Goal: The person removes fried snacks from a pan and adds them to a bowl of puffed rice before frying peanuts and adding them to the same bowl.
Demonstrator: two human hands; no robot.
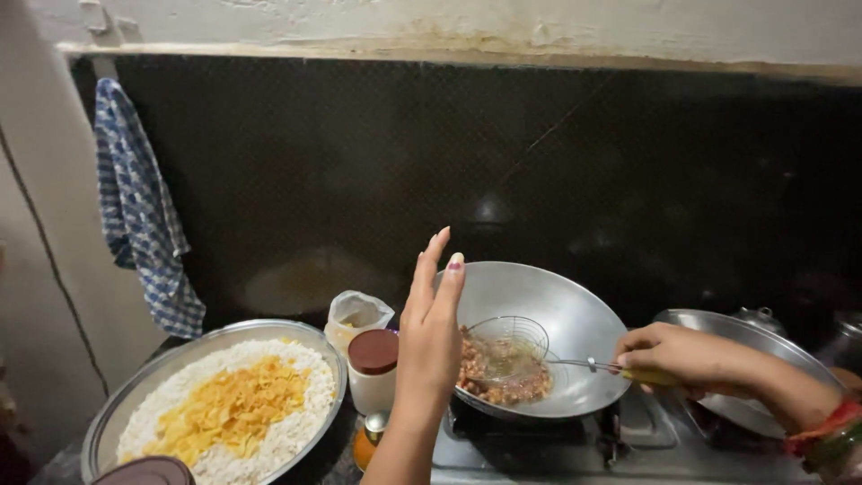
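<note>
Two hands: right hand (669, 357) grips strainer (507, 343) in wok (575, 314), left hand (431, 323) open beside

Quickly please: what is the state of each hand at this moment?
Left hand: open, fingers straight up, holding nothing, raised beside the wok.
Right hand: closed on the handle of the wire skimmer, which sits in the wok.

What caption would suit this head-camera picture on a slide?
Right hand holds a wire strainer over frying food in a wok; the left hand is raised, open, beside it.
</note>
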